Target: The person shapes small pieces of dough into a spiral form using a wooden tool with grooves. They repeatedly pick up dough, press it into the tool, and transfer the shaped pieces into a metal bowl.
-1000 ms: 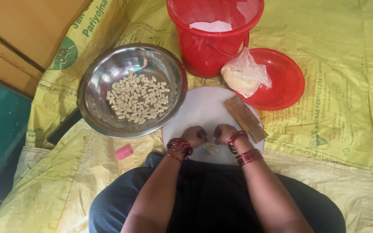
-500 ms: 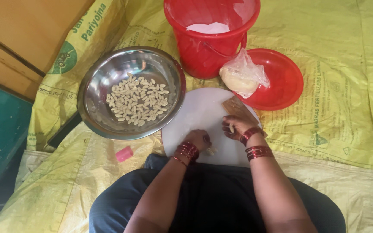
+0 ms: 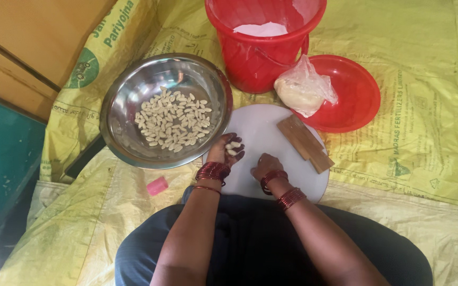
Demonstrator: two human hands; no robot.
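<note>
My left hand [image 3: 225, 151] is raised palm up over the left edge of the round white board [image 3: 263, 130], cupping a few small pale dough pieces [image 3: 233, 146]. Just to its left stands a steel bowl [image 3: 128, 111] holding several of the same pale pieces [image 3: 173, 121]. My right hand [image 3: 265, 165] rests with curled fingers on the near part of the board; whether it holds anything is hidden. A flat wooden block [image 3: 304, 143] lies on the board's right side.
A red bucket [image 3: 263, 53] with white powder stands behind the board. A red dish [image 3: 359, 95] at the right holds a plastic bag of dough [image 3: 302, 91]. A small pink object [image 3: 157, 186] lies on the yellow sacking [image 3: 425, 106]. A green surface [image 3: 1, 159] lies at far left.
My left hand has lifted off the board with dough pieces in its palm and moved toward the steel bowl. My right hand has drawn back from the wooden block to the board's near part.
</note>
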